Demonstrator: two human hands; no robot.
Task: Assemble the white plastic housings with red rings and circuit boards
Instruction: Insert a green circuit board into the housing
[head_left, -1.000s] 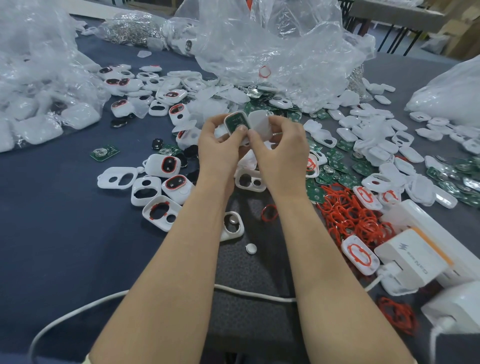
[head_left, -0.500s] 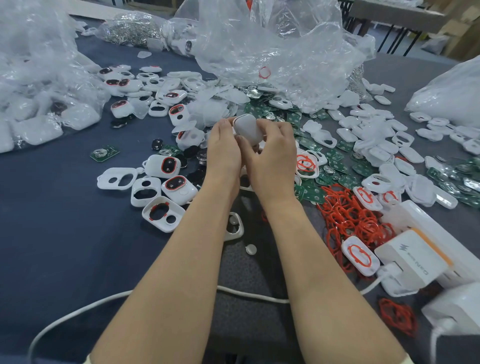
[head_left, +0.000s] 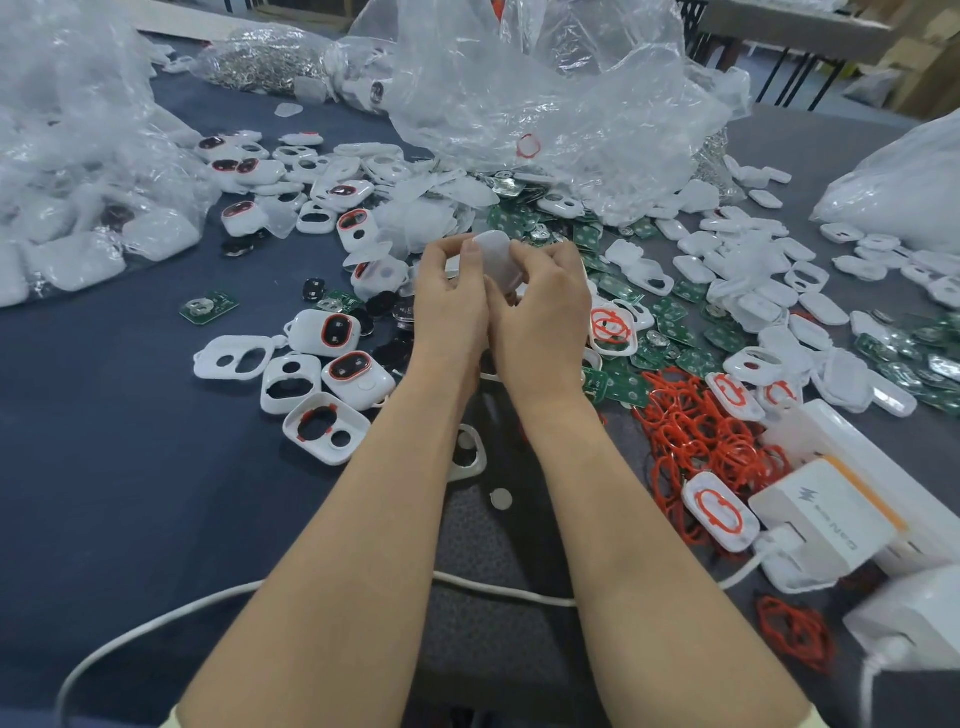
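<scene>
Both hands are raised together above the middle of the dark blue cloth-covered table (head_left: 104, 467), backs toward the camera. The left hand (head_left: 449, 306) and right hand (head_left: 545, 317) touch along their inner edges and share one piece, a smooth white rounded plastic housing (head_left: 496, 257). It is held clear of the table with its plain face up. Fingers of both hands curl round its edges: the left thumb lies on the near left corner, and the right fingertips hook over the right side. The palms hide the underside, so I cannot tell what sits inside.

Left of the forearms is a cluster of closed white cases with red-rimmed dark windows (head_left: 332, 332). Just nearer lies an open white frame with a red ring seated in it (head_left: 324, 426). A lone green board with a round metal clip (head_left: 209, 307) lies apart, farther left.

Right of the hands, scattered green circuit boards (head_left: 628, 384) are mixed with white shells. Beside them is a heap of loose red rubber rings (head_left: 701, 436). A white shell with a red ring laid in it (head_left: 719, 512) rests at the heap's near edge, just beside a white charger block with an orange stripe (head_left: 826, 519).

A white cable (head_left: 156, 623) passes under both forearms. A small white round button (head_left: 501, 499) lies between the forearms. A crumpled clear plastic bag (head_left: 545, 93) sits at far centre, with parts strewn along its near edge.
</scene>
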